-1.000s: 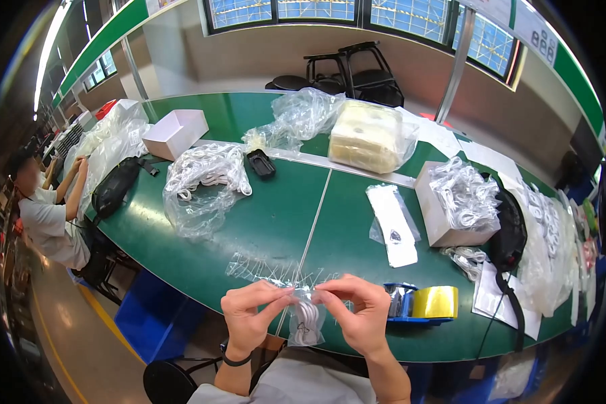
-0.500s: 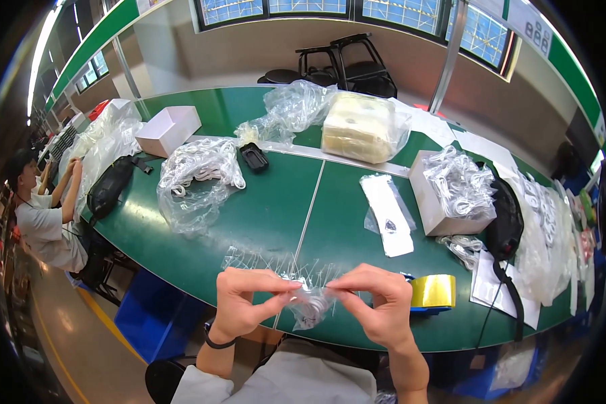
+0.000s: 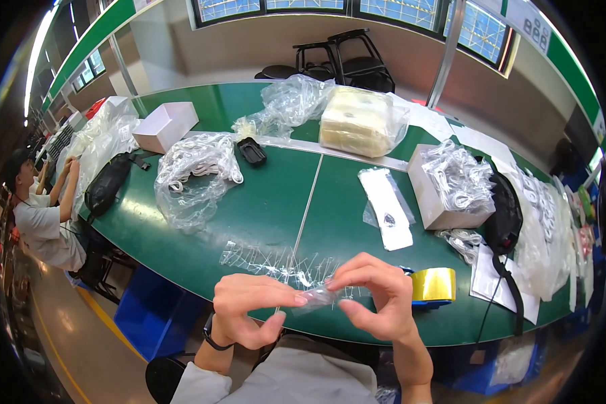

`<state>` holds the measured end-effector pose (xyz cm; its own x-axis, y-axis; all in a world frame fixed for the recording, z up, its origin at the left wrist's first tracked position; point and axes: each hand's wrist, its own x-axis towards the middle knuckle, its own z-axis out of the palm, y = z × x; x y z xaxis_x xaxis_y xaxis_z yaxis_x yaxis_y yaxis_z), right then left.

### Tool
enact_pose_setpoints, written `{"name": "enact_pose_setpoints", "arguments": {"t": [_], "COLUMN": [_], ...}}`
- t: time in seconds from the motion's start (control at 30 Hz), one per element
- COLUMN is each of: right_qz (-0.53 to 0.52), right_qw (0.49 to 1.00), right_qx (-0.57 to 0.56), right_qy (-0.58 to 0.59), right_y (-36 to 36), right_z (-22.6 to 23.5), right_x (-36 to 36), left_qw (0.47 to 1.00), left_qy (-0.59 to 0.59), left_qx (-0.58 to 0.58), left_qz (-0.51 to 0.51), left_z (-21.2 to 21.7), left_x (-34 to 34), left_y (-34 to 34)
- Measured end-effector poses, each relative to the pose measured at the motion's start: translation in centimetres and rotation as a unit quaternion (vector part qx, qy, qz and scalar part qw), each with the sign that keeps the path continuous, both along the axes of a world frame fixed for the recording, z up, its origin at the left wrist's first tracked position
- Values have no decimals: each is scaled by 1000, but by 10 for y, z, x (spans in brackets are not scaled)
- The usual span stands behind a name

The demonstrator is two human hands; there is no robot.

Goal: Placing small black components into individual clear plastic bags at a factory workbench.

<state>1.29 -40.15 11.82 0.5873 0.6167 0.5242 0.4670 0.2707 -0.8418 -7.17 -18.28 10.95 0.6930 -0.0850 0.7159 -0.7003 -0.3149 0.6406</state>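
Observation:
A small clear plastic bag (image 3: pixel 315 298) spans the gap between my hands over the front of the table, looking folded or crumpled. What is inside is hard to make out. My left hand (image 3: pixel 249 306) has its fingers stretched onto the bag's left end, its thumb lower and apart. At the other end, the bent fingers of my right hand (image 3: pixel 377 296) meet the bag, with the thumb spread below them. Just beyond my fingers lies a crinkled, shiny clear plastic sheet (image 3: pixel 252 259). A roll of yellow tape (image 3: pixel 433 284) in a blue holder stands right of my right hand.
White cables (image 3: pixel 205 158) in plastic lie at left; a white box (image 3: pixel 427 212) of bagged cables stands at right. White packets (image 3: pixel 386 209), a wrapped yellowish block (image 3: pixel 358 124), black pouches (image 3: pixel 505 212) and an open white box (image 3: pixel 166 126) surround them. A co-worker (image 3: pixel 40 215) sits far left.
The bag's coiled lower part, which hung below my pinched fingertips, no longer shows there. Both thumbs have moved away from the fingers, and my left fingers have straightened.

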Motion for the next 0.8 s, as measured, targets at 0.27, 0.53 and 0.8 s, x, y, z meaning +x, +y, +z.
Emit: {"name": "enact_pose_setpoints", "arguments": {"t": [0.27, 0.53, 0.8], "right_qz": [-46, -76, -52], "right_qw": [995, 975, 982], "right_qx": [36, 71, 73], "right_qy": [82, 196, 168], "right_y": [11, 19, 21], "right_z": [-5, -8, -11], "right_x": [-6, -12, -15], "left_qw": [984, 977, 973], "left_qy": [-59, 39, 68], "left_qx": [61, -108, -176], "left_qz": [157, 177, 135], "left_z": [-3, -17, -27], "left_x": [-4, -13, 2], "left_y": [-15, -25, -37]}}
